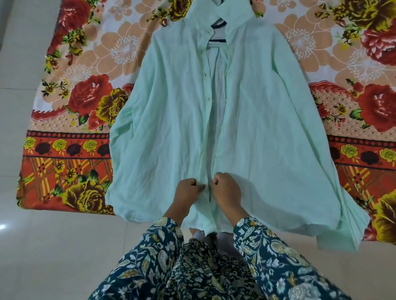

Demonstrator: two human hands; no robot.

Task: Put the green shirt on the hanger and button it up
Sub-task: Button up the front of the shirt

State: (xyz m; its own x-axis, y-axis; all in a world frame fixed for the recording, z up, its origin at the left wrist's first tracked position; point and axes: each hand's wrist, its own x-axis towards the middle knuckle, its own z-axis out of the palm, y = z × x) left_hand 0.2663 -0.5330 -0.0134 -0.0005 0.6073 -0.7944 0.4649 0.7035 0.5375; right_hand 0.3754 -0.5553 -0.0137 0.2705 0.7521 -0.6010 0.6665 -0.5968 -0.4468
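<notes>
Fingers (192,182) of my left hand (187,195) and right hand (227,191) pinch the front edges near the hem of one green shirt (170,118), spread on a floral sheet (79,93), with one hanger (217,32) inside its far collar. The cloth looks light and limp, best held by the firmer button strips.
</notes>
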